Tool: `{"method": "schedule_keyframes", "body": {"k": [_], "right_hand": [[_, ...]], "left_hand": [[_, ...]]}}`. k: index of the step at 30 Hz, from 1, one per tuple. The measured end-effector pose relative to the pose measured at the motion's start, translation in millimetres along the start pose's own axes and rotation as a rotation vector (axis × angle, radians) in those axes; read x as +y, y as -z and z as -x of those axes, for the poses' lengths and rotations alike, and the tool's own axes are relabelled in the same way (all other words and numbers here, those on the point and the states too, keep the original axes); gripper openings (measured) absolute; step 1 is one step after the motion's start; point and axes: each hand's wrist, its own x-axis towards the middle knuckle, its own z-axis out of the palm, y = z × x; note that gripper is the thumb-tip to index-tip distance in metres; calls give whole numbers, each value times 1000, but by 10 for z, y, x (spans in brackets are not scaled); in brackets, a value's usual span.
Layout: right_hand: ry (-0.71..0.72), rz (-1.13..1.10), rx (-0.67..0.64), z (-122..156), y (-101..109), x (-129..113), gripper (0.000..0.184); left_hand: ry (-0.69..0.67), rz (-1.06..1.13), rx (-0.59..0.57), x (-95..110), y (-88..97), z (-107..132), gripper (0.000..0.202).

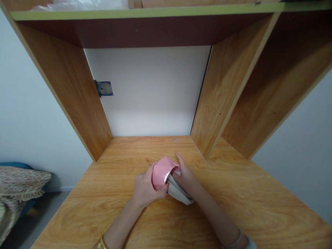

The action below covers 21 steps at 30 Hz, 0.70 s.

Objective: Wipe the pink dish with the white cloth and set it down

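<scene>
Over the wooden desk top (pixel 109 204), a glossy pink pouch-like item (pixel 164 170) with a pale grey, lining-like part (pixel 178 192) is between my hands. My left hand (pixel 145 186) wraps around its left side, with the thumb along the lower edge. Some fingers of my right hand (pixel 187 176) are tucked into the opening between the pink and grey parts, while one finger sticks out above. The inside of the item and the tucked fingertips are hidden. The exact kind of item is hard to make out.
Wooden side panels (pixel 64 86) and a divider (pixel 220 93) rise around the desk. A shelf with a yellow-green edge (pixel 145 13) crosses above, bearing clear plastic (pixel 88 5). An outlet hole with blue wire (pixel 105 88) shows in the white back panel. A woven blanket (pixel 20 183) lies at left.
</scene>
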Motion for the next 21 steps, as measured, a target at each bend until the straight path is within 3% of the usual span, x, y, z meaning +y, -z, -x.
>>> {"method": "schedule_keyframes", "body": {"k": [3,9,14,17,21], "right_hand": [[37,-62,-22,8,4,4,64],[18,-152,81,14,7,-51,64],[25,-277,209,-1,-43,-89,63],[19,-420,216,-25,-82,-87,65],[4,-510,158,-48,-159,-19,70]], "left_hand": [[22,14,-14,1,14,-8,66],[48,140,-7,-58,37,-71,56],[83,298,-38,-60,-7,-82,70],[84,382,-71,-7,-27,-64,71],[82,417,-61,45,-37,-44,57]]}}
